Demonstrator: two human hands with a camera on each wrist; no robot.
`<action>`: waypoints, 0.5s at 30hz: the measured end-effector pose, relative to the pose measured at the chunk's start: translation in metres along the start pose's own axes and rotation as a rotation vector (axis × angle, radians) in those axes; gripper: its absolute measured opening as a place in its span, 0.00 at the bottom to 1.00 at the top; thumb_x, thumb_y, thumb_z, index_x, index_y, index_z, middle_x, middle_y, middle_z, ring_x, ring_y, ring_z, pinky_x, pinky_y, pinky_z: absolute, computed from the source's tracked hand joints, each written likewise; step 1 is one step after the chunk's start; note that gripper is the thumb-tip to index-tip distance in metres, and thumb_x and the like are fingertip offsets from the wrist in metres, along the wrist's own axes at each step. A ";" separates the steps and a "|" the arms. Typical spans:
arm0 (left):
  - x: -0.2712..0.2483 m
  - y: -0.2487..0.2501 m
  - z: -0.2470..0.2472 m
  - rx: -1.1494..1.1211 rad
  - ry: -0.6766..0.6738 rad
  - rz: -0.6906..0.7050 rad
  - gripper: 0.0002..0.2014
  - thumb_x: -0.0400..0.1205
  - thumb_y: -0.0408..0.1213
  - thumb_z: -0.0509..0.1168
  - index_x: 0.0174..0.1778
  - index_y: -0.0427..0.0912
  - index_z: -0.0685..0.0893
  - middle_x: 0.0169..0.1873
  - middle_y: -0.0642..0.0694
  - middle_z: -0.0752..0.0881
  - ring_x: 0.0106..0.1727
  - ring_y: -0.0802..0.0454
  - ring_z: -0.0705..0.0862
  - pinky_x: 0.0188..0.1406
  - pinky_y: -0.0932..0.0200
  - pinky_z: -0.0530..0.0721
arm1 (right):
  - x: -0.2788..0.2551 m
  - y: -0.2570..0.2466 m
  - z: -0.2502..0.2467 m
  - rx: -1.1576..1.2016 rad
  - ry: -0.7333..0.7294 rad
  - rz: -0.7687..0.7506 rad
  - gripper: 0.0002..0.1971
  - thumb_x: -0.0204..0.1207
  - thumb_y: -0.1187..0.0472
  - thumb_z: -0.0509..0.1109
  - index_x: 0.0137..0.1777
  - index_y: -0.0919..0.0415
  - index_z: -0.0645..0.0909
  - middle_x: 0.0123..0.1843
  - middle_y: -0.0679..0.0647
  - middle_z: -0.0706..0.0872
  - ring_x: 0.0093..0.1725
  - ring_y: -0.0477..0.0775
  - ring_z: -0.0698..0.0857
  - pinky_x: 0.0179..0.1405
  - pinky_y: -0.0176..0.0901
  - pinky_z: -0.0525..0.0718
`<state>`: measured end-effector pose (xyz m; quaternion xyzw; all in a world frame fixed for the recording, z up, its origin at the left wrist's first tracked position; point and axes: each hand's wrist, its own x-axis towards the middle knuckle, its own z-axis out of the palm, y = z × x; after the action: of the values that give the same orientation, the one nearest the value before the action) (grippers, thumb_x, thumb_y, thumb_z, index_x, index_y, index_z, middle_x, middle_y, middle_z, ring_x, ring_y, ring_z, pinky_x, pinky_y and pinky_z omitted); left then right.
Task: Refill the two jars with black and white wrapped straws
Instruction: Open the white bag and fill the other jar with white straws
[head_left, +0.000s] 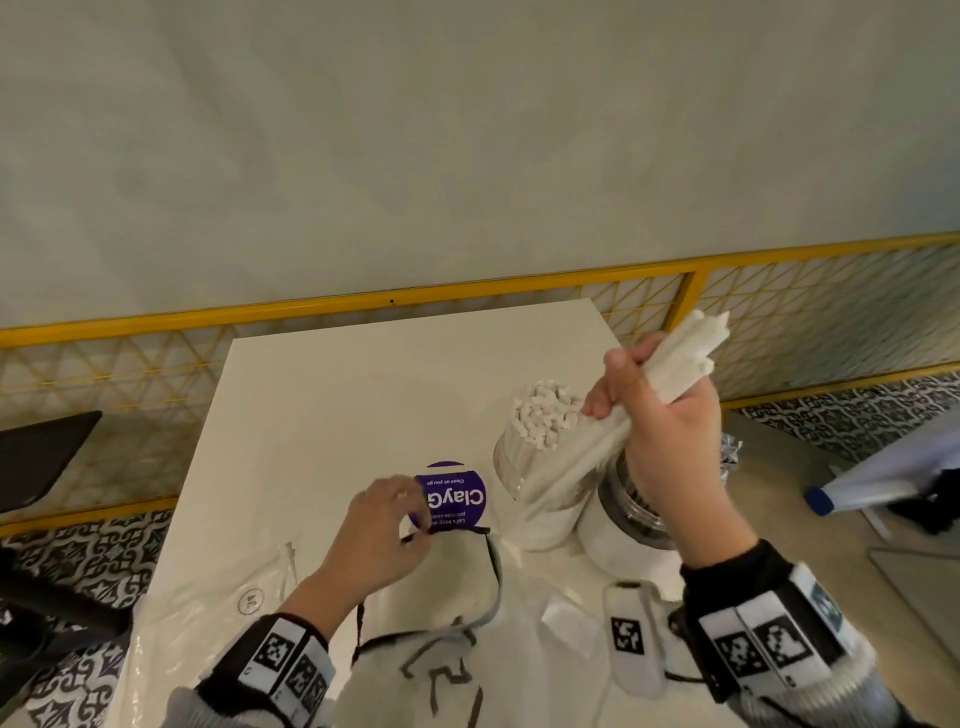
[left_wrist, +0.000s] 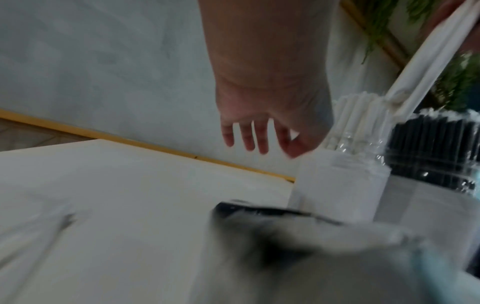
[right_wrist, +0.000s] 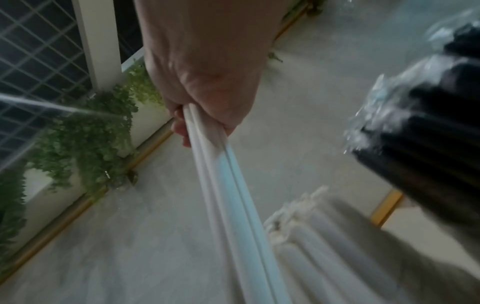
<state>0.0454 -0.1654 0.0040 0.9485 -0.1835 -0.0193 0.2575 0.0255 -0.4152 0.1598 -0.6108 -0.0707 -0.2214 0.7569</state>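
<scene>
My right hand grips a bundle of white wrapped straws, tilted, its lower ends reaching down to the jar of white straws. That jar is packed with white straws. Beside it on the right, partly hidden by my right hand, stands the clear jar of black straws. In the right wrist view the bundle runs from my fist toward the white straws, with the black straws at right. My left hand hovers with fingers relaxed and empty, left of the white jar.
The white table carries a purple round sticker, a white plastic bag and a pale fabric bag with black trim at the near edge. A yellow mesh railing runs behind. A dark chair stands left.
</scene>
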 end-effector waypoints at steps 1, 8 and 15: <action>0.009 0.010 -0.004 -0.210 0.117 0.004 0.10 0.68 0.54 0.66 0.44 0.60 0.79 0.57 0.56 0.80 0.61 0.57 0.78 0.65 0.59 0.76 | 0.004 -0.001 -0.005 -0.001 0.018 -0.010 0.06 0.71 0.59 0.72 0.38 0.49 0.77 0.25 0.47 0.81 0.26 0.52 0.80 0.38 0.52 0.83; 0.083 0.083 -0.008 -0.740 -0.293 0.032 0.64 0.55 0.46 0.86 0.80 0.63 0.49 0.79 0.61 0.61 0.79 0.63 0.61 0.80 0.57 0.62 | 0.016 0.008 -0.006 -0.025 0.043 -0.032 0.09 0.68 0.65 0.75 0.43 0.61 0.77 0.29 0.50 0.85 0.29 0.54 0.87 0.45 0.67 0.88; 0.102 0.081 0.018 -0.805 -0.153 0.036 0.50 0.56 0.40 0.86 0.69 0.66 0.66 0.67 0.62 0.77 0.69 0.65 0.76 0.67 0.59 0.79 | 0.021 0.012 -0.002 -0.120 -0.085 -0.042 0.10 0.69 0.66 0.78 0.42 0.63 0.77 0.32 0.52 0.87 0.35 0.59 0.90 0.43 0.56 0.89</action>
<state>0.1107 -0.2759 0.0344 0.7644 -0.1964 -0.1557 0.5940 0.0493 -0.4204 0.1561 -0.6622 -0.1020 -0.2149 0.7106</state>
